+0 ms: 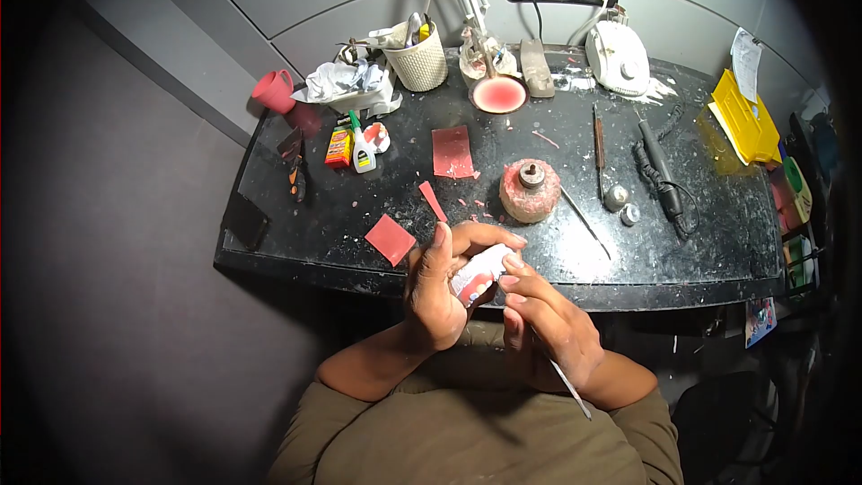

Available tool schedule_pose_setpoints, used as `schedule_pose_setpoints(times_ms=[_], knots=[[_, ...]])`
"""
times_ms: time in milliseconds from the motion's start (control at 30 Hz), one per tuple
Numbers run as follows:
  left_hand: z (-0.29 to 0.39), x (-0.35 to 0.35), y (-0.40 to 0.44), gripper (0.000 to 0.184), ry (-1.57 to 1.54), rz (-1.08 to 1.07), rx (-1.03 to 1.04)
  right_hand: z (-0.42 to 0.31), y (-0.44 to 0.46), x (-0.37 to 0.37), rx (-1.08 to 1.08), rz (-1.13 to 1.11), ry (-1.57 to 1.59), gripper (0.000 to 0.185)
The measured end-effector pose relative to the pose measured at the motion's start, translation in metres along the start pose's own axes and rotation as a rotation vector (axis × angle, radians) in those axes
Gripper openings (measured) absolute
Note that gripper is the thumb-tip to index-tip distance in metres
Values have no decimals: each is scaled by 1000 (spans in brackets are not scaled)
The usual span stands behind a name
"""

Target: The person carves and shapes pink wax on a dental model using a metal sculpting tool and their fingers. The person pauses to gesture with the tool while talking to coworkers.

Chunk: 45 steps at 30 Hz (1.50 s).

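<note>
My left hand (437,283) is wrapped round a white dental cast (488,268) with pink wax and pale teeth on it, held just in front of the desk's near edge. In my right hand (549,321) is a thin metal tool (572,389), its rear end pointing down and right. The fingertips of that hand are at the cast's right side, and the tool's working tip is hidden. Just beyond the hands lie a pink wax strip (432,201) and a square pink sheet (391,240).
Behind the hands stands a wax-spattered burner (530,190). A metal tool (585,222), a wax knife (600,153) and a corded handpiece (660,171) lie right. Farther back are a pink dish (498,94), a woven cup (418,61) and a white device (618,58).
</note>
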<state>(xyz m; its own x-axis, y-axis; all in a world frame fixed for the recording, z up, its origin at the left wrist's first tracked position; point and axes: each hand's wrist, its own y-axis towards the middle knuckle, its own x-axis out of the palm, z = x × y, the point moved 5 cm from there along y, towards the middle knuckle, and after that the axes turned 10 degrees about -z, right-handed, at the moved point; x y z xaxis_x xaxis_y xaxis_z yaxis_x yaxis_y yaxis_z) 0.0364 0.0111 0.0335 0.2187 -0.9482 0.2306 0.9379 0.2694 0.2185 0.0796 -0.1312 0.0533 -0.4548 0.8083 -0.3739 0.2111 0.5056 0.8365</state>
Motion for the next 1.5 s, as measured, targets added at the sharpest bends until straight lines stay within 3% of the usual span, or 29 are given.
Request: schedule_pose_setpoints(times_ms=[400, 567, 767, 1500], knots=[[-4, 6, 1, 76, -143, 2, 7, -1, -2, 1, -11, 70, -57, 23], [0, 8, 2, 73, 25, -2, 45, 1, -3, 0, 12, 71, -67, 24], [-6, 6, 1, 71, -30, -80, 83, 3, -1, -4, 68, 88, 9, 27], [-9, 4, -1, 63, 72, -40, 166, 3, -1, 0, 51, 73, 44, 25]])
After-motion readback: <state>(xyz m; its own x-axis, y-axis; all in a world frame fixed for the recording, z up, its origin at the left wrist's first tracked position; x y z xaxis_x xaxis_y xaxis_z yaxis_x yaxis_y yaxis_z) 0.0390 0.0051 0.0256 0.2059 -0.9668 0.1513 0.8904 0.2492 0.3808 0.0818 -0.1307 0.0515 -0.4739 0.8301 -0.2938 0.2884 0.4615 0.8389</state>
